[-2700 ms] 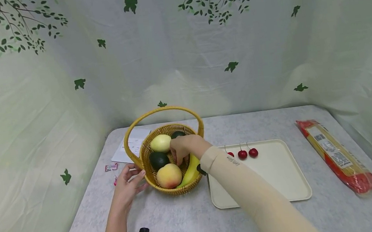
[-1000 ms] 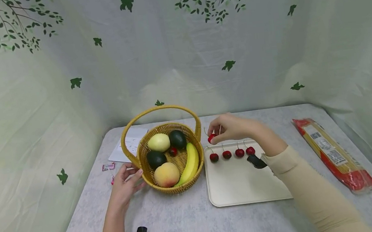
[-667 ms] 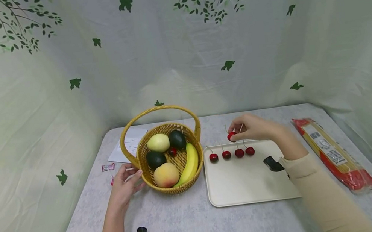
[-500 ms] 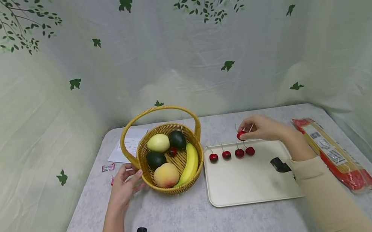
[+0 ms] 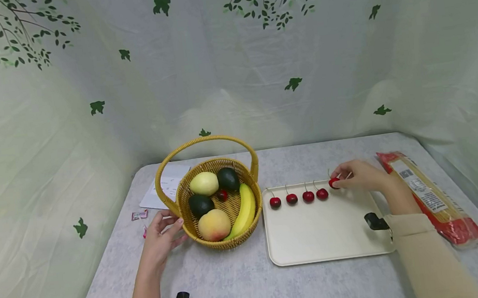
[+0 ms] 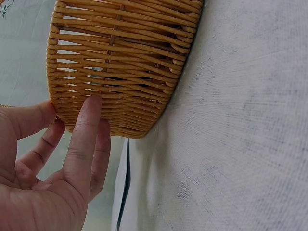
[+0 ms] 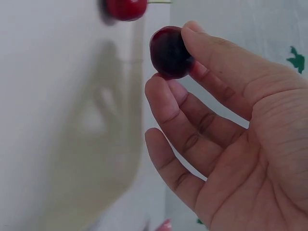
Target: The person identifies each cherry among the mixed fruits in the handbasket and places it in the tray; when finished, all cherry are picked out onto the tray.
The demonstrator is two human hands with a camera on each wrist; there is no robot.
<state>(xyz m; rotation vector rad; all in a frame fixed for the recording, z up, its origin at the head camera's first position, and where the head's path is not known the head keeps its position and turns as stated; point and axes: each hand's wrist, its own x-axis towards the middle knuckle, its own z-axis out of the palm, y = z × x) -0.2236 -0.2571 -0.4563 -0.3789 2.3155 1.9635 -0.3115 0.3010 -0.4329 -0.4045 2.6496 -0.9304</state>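
Note:
My right hand (image 5: pixel 364 175) pinches a dark red cherry (image 7: pixel 168 53) by its body between thumb and fingertips, over the far right part of a cream tray (image 5: pixel 324 237). To its left, several cherries (image 5: pixel 308 196) with upright stems lie in a row along the tray's far edge. My left hand (image 5: pixel 161 239) touches the left side of a yellow wicker basket (image 5: pixel 177 223); its fingers lie against the outer weave (image 6: pixel 120 91), fairly straight. Inside the basket are a peach (image 5: pixel 214 225), a banana (image 5: pixel 245 209), a pale yellow fruit (image 5: pixel 204 183), two dark green fruits (image 5: pixel 201 205) and a cherry (image 5: pixel 222 195).
A red and yellow pack of dry noodles (image 5: pixel 432 196) lies right of the tray, close to my right forearm. Behind the basket's left side is a white paper sheet (image 5: pixel 152 197). Small pink wrapped candies (image 5: pixel 139 215) lie by the left hand. The basket's tall handle (image 5: pixel 203 139) arches upward.
My right hand came out of the basket with the cherry, then moved right past the row and lowered toward the tray's far right. The row gained a cherry at its left. The left hand stayed.

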